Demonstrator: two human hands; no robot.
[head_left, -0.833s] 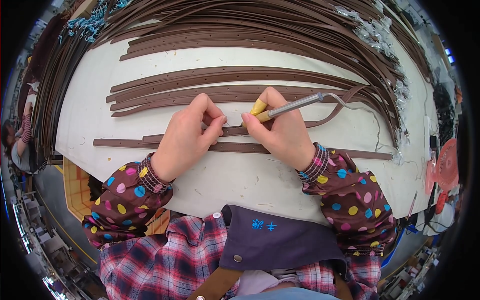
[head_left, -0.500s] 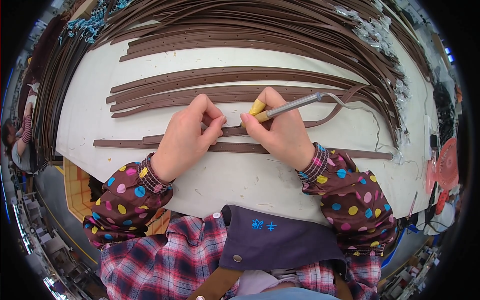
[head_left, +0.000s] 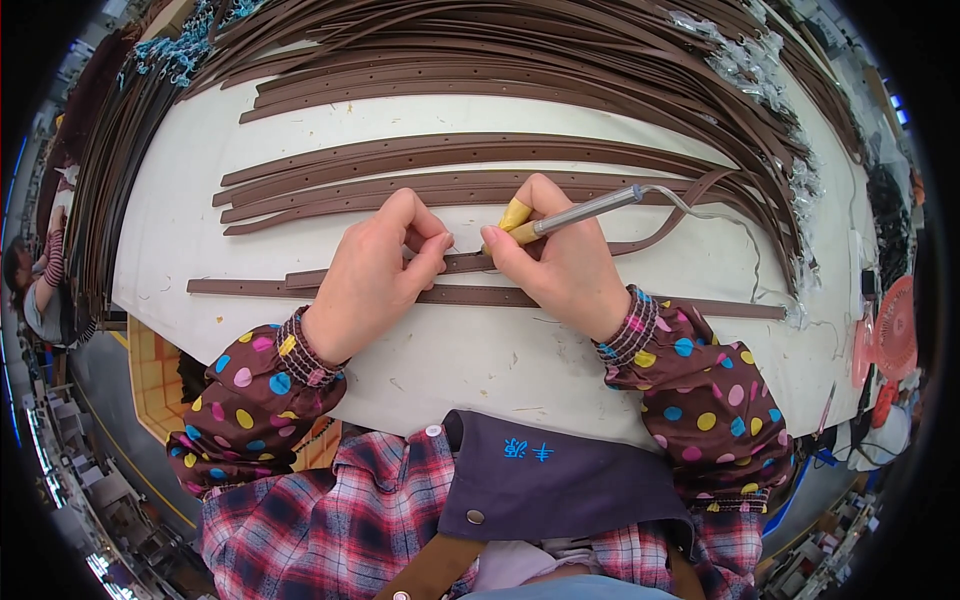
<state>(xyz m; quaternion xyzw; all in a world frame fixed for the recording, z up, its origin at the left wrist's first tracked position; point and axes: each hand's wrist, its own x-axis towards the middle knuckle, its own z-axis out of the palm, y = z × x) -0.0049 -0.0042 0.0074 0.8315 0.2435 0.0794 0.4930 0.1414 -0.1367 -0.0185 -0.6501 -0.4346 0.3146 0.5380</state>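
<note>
My right hand [head_left: 572,262] grips a corded pen-shaped hot tool, like a soldering iron [head_left: 585,211], with a grey barrel and yellow wrapping near its front. Its tip meets a brown leather strap [head_left: 466,263] that runs beneath both hands. Close to that tip, my left hand [head_left: 375,268] is pinched, thumb against forefinger, on what looks like a fine thread [head_left: 456,246]. Part of the strap is hidden under the hands. A second, stitched strap [head_left: 235,287] lies flat just nearer to me.
Several punched brown straps [head_left: 330,183] lie in rows beyond my hands. A big heap of straps [head_left: 560,45] covers the far side, with clear plastic wrap [head_left: 745,60] on it. The tool's cord [head_left: 690,207] trails right. A pink fan [head_left: 893,325] stands at the right edge.
</note>
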